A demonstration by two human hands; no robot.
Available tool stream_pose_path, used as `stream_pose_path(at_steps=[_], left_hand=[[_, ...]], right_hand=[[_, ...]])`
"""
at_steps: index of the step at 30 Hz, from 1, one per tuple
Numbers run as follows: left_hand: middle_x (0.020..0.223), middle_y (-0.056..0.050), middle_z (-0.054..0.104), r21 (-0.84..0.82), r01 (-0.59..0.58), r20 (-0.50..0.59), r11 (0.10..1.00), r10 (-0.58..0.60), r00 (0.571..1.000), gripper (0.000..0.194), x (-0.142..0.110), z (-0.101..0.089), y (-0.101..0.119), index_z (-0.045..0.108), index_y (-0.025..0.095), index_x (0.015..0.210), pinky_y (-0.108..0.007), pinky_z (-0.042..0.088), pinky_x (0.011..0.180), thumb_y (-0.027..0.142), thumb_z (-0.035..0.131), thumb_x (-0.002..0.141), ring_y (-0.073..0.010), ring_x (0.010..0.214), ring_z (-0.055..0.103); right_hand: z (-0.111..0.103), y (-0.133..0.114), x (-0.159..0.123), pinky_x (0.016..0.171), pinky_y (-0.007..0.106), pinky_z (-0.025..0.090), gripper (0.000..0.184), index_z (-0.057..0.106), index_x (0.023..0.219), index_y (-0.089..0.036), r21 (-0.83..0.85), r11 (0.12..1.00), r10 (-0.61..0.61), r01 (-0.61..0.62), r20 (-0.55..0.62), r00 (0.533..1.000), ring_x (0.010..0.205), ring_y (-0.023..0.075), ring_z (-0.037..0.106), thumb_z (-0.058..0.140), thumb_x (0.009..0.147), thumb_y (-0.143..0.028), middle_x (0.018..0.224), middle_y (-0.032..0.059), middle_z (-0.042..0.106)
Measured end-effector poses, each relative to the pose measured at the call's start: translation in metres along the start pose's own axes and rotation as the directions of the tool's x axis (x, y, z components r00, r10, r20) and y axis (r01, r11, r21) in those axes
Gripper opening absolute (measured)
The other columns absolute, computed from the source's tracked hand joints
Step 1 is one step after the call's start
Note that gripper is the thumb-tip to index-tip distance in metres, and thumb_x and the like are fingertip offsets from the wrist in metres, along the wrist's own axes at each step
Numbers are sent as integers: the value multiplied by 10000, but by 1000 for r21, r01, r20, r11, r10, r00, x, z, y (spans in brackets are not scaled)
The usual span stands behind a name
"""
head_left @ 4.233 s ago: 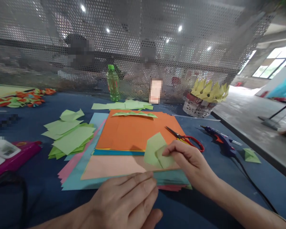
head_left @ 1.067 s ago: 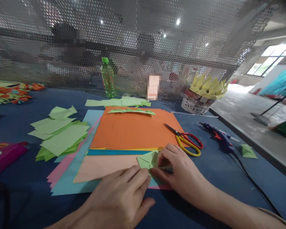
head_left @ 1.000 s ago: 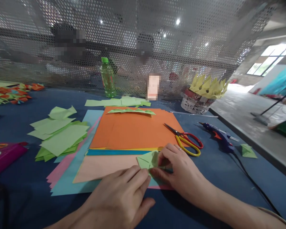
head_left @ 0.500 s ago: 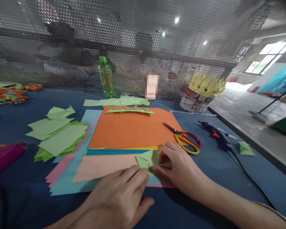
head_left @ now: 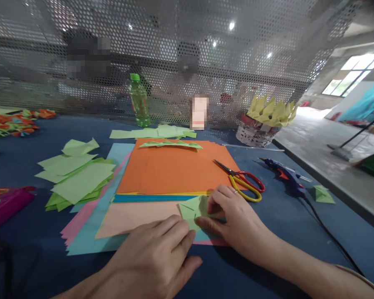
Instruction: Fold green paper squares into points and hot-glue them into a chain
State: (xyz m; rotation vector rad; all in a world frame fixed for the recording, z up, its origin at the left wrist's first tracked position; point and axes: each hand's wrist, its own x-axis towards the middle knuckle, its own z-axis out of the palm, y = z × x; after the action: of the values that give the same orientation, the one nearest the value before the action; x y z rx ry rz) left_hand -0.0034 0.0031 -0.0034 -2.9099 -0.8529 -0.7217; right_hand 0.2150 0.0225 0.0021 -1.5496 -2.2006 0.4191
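Observation:
A small folded light-green paper (head_left: 191,209) lies on the stack of coloured paper sheets (head_left: 171,170) in front of me. My right hand (head_left: 230,222) pinches its right side, thumb below and fingers curled over the top. My left hand (head_left: 156,259) rests flat on the stack, fingers pressed together, their tips touching the paper's lower left edge. Red and yellow scissors (head_left: 244,182) lie just beyond my right hand.
A pile of green paper squares (head_left: 76,176) lies at left, more green pieces (head_left: 152,133) behind the stack. A blue glue gun (head_left: 283,174) with a black cord, a green bottle (head_left: 139,101), a basket with yellow folded pieces (head_left: 262,122), a pink case (head_left: 4,203) and a perforated metal screen (head_left: 174,62) surround the blue table (head_left: 40,265).
Since four seconds ago the green paper went from a larger flat piece to a small folded shape. Both hands have closed in on it; over the last second they barely move.

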Motion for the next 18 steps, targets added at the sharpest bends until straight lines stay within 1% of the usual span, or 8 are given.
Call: stream_pose_path(at_steps=[4,8,13,16,18], left_hand=[[810,-53,650,-6,3,-21,1000,-3,1000,298,-3,1,1,719,165,967,-321,547,642,236,435,1022,-215,800,640],[824,-57,667,-3,20,-17,1000,-20,1000,314,-4,1,2,723,166,940,-335,552,661,227,427,1025,-224,819,648],[819,-62,676,10,-1,-52,1000,1,999,334,-3,1,2,721,156,934,-330,549,679,223,411,1038,-219,815,652],[840,-59,678,42,-16,-71,999,19,997,302,-4,2,1,705,158,1015,-325,533,661,238,415,1040,-215,805,648],[867,-56,673,59,-19,-42,998,21,999,275,-4,4,0,681,158,1081,-334,523,645,243,425,1032,-219,796,643]], right_hand=[[2,0,-1,734,336,418,257,556,779,-207,-21,1000,-3,2,-13,1000,833,210,546,783,827,-317,874,16,594],[3,0,-1,740,338,419,262,554,781,-207,-32,999,-4,3,-10,1000,838,212,547,786,829,-319,878,17,592],[2,0,-1,753,348,420,257,558,793,-206,-49,999,-4,4,-6,1000,852,218,545,782,835,-324,893,20,588],[3,0,-1,751,353,418,258,555,793,-206,-51,999,-11,11,-13,1000,849,219,543,785,829,-316,887,16,587],[3,0,-1,745,353,416,250,560,798,-207,-49,999,-16,15,-18,1000,848,219,546,781,831,-318,888,16,590]])
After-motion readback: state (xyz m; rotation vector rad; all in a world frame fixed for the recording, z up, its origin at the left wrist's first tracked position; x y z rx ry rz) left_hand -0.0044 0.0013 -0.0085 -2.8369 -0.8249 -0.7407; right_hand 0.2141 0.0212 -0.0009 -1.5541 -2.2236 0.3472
